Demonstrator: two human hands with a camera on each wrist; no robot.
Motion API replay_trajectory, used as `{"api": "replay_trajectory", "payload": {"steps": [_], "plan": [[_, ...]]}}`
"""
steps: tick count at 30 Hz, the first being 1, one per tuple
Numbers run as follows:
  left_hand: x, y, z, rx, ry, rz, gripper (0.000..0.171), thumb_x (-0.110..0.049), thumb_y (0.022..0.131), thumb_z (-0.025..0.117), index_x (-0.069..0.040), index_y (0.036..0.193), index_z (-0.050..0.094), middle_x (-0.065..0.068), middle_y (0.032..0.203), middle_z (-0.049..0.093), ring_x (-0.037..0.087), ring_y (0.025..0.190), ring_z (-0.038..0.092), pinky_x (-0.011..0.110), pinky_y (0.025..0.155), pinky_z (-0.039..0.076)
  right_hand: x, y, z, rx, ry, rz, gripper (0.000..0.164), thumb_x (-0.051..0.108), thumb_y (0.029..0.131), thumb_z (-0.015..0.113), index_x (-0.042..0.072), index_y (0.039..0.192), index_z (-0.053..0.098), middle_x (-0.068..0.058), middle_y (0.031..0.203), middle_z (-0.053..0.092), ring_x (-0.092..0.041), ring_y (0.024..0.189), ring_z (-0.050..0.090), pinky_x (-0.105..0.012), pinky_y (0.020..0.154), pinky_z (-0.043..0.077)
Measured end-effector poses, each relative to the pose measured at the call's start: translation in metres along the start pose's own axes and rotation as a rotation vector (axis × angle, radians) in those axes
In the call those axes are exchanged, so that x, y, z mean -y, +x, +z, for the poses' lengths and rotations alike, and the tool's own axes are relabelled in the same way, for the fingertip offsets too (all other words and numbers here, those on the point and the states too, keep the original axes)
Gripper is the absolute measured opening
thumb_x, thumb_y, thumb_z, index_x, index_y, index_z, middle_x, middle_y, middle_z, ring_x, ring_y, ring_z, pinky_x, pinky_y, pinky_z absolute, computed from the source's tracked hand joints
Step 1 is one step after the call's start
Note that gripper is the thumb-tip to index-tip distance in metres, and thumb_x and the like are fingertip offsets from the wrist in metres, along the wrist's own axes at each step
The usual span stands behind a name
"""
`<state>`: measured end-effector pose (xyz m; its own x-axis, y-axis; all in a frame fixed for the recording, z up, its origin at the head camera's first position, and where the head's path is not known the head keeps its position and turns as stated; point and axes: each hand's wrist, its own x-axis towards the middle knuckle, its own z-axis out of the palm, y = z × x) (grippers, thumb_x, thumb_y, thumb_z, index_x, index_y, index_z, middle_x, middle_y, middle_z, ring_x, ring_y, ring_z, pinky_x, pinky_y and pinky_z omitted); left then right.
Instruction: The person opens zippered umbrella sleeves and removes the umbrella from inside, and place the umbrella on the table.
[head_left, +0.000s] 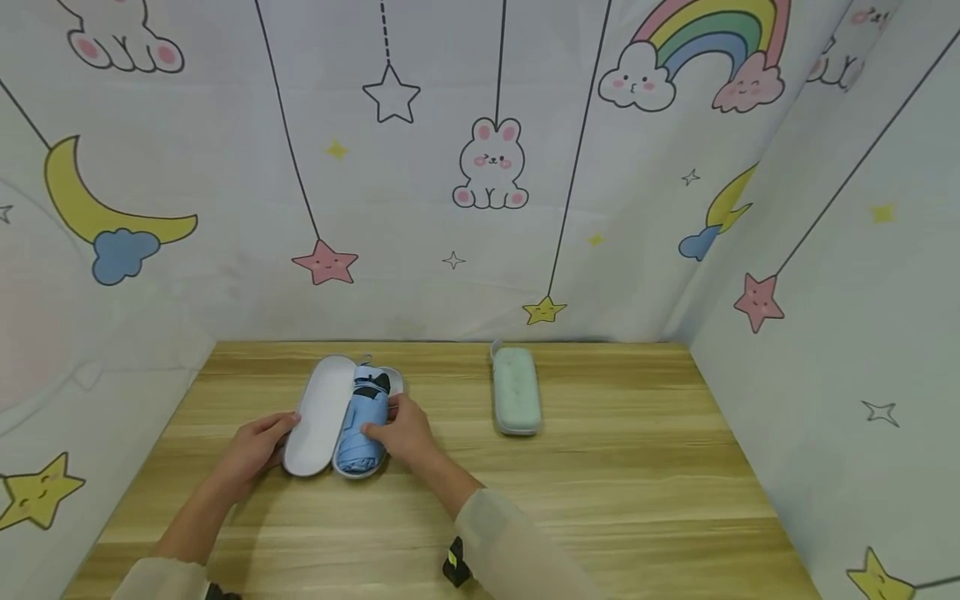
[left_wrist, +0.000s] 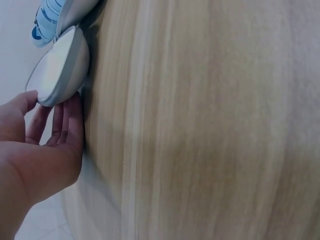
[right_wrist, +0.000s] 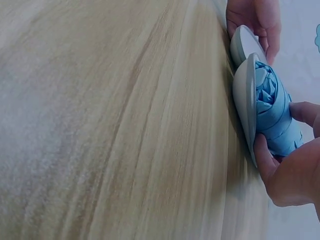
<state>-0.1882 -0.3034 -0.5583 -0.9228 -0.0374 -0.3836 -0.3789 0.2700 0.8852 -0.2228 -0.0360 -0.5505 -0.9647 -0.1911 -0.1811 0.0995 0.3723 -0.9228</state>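
Observation:
An oblong hard case point(head_left: 311, 429) lies open like a clamshell on the wooden table, its two white-lined halves side by side. In the right half sits a rolled-up blue folding umbrella point(head_left: 363, 429) with black patches near its far end. My left hand point(head_left: 258, 446) grips the outer edge of the left half, thumb on the rim and fingers under the shell, as the left wrist view shows on the case point(left_wrist: 75, 65). My right hand point(head_left: 408, 429) holds the umbrella point(right_wrist: 275, 120) from its right side, thumb on top and fingers down by the case rim.
A closed mint-green case point(head_left: 517, 392) with a loop at its far end stands to the right at the back of the table point(head_left: 637, 467). Behind and beside the table hangs a white cloth point(head_left: 420, 217) printed with stars, rabbits and a rainbow.

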Motion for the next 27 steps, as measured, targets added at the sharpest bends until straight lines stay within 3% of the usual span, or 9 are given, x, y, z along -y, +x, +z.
{"api": "replay_trajectory", "payload": {"steps": [6,15,23,27], "plan": [[0.001,-0.002,0.001,-0.009,-0.014,-0.01,0.082,-0.051,0.109,0.055,0.012,0.159,0.034,0.03,0.156,0.046,-0.003,0.103,0.06,0.022,0.086,0.058,-0.003,0.0,-0.001,0.013,0.01,-0.015,0.048,0.022,0.089,0.088,0.008,0.125,0.06,-0.002,0.108,0.065,-0.016,0.099,0.062,-0.038,0.092,0.055],[-0.001,-0.005,0.005,-0.012,0.003,-0.017,0.082,-0.052,0.11,0.051,0.01,0.16,0.033,0.031,0.159,0.041,-0.001,0.107,0.058,0.02,0.087,0.056,-0.009,-0.004,0.001,-0.059,0.009,-0.106,0.053,0.023,0.083,0.092,0.013,0.125,0.06,-0.001,0.116,0.068,-0.016,0.106,0.063,-0.035,0.094,0.052],[-0.002,-0.006,0.006,-0.048,0.034,0.0,0.08,-0.052,0.111,0.05,0.009,0.16,0.035,0.029,0.159,0.041,-0.002,0.105,0.055,0.018,0.083,0.055,-0.015,-0.002,0.0,-0.072,0.175,-0.062,0.059,0.016,0.082,0.093,0.013,0.13,0.06,0.0,0.113,0.066,-0.015,0.095,0.061,-0.031,0.082,0.054],[0.0,-0.006,0.007,-0.105,0.074,0.011,0.08,-0.054,0.109,0.051,0.008,0.158,0.04,0.028,0.157,0.045,0.013,0.118,0.058,0.017,0.083,0.052,-0.016,0.001,-0.002,-0.052,0.289,-0.019,0.056,0.011,0.082,0.092,0.011,0.128,0.06,-0.002,0.112,0.066,-0.016,0.096,0.06,-0.03,0.08,0.053]]}}
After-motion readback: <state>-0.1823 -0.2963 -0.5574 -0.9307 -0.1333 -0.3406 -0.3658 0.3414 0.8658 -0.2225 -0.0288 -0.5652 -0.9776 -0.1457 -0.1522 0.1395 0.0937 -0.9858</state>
